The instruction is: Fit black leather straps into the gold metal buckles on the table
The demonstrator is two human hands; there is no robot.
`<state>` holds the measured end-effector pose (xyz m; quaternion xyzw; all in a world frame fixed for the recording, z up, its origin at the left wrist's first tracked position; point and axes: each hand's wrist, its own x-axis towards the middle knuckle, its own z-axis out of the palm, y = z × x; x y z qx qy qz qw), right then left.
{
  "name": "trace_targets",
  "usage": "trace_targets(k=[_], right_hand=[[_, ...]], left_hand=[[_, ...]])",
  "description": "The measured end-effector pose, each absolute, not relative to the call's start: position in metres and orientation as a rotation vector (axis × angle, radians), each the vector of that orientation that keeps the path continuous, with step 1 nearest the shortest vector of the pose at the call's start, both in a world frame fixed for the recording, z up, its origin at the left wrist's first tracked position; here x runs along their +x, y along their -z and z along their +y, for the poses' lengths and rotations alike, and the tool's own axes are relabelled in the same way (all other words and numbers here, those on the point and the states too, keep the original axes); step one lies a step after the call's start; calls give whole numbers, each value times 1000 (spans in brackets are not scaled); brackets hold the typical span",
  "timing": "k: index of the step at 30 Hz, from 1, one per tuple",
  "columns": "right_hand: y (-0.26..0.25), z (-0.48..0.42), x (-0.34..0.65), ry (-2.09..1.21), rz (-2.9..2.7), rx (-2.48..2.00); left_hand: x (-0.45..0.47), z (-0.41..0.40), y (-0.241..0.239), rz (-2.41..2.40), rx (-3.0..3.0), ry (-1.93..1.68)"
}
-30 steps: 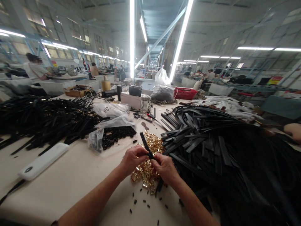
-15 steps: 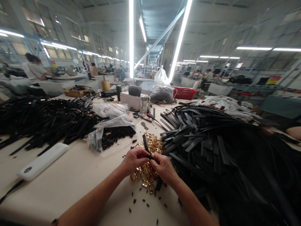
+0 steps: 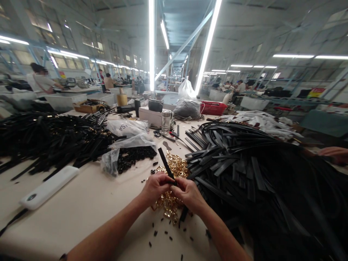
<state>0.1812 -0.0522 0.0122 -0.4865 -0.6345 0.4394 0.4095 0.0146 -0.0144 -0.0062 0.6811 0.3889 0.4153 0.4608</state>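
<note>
Both my left hand (image 3: 157,185) and my right hand (image 3: 188,193) pinch a black strap (image 3: 165,161), their fingertips meeting over the gold buckles. One end of the strap sticks up and away to the left above the fingers. Whatever lies between the fingertips is too small and covered to make out. Beneath and around the hands spreads a heap of gold metal buckles (image 3: 178,165). Small black pieces (image 3: 155,233) are scattered on the table in front of the heap. At the right, close by my right hand, lies a large pile of black straps (image 3: 225,156).
A plastic bag of black parts (image 3: 136,157) lies left of the buckles, with a white corded device (image 3: 50,186) farther left. More black straps (image 3: 54,141) cover the left side. Behind stand a glass jar (image 3: 166,121) and a red basket (image 3: 213,107). Another person's hand (image 3: 335,155) shows at the right edge.
The strap's upper end has swung left and more of it shows above my fingers. My hands stay nearly in place. At the right edge, another person's hand has come into view.
</note>
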Motion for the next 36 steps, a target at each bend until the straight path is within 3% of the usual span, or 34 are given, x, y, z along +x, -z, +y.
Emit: trace_targets(k=[8,26,30,36], right_hand=[[-18,-53,184,-1224,-1424,-1201],[-17,-54,180,-1487,-1400,-1114],[-16,-55,176,-1289,-1501,-1194],[-17,-53,174,-629,-1694,-1396]], left_hand=[[13,-13,-7,773,1094,-972],[12,-21,-6,445,396,-674],[14,-21,-4,501,445,-739],[23,-24,-12,620,658,-891]])
